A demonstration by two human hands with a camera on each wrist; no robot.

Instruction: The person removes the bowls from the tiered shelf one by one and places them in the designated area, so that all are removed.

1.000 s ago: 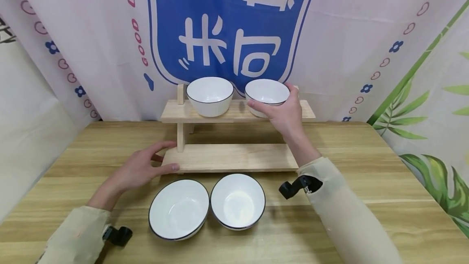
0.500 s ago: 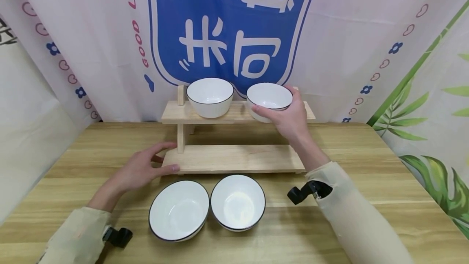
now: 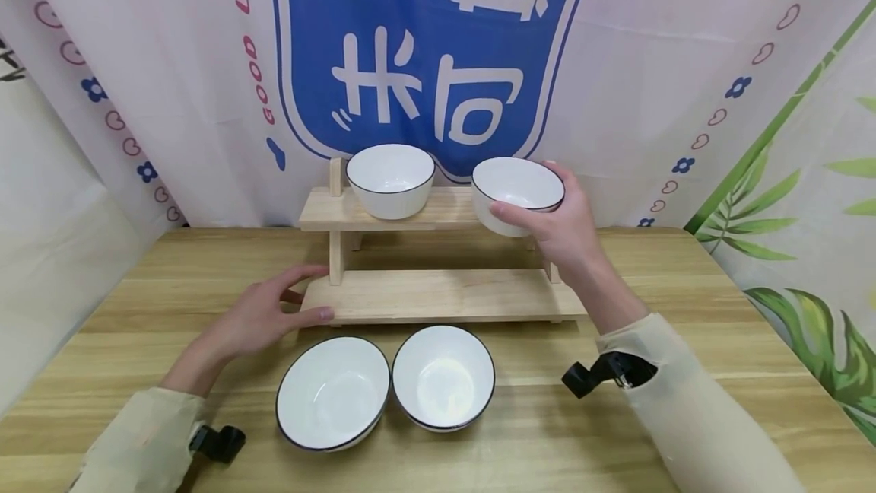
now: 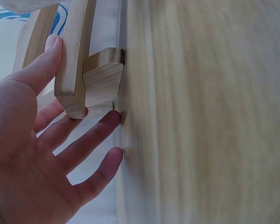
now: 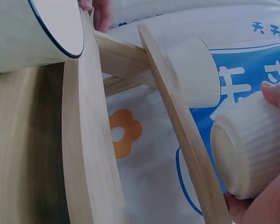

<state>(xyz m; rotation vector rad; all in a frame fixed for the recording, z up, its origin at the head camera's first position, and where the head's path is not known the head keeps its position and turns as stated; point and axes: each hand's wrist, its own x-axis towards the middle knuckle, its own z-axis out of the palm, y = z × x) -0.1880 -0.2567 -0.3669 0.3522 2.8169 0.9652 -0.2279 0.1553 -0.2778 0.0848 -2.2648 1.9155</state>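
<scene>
A bench [image 3: 205, 265], bearing a two-tier rack [image 3: 336, 257]. The lower shelf [image 3: 445, 295] is gripped at its left end by the left hand [image 3: 260, 316]; near the upper shelf [image 3: 450, 209], a held bowl [image 3: 516, 189] is clamped in the right hand [image 3: 563, 221] (its base apparently off the wood). Bowl transfer is judged in hand; a steady, level hold is next required.

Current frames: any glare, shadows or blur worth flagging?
Head: bright glare inside the front right bowl; left wrist: grain on the tabletop looks soft; right wrist: dark shadow along the lower shelf, ribs on the held bowl readable.
</scene>
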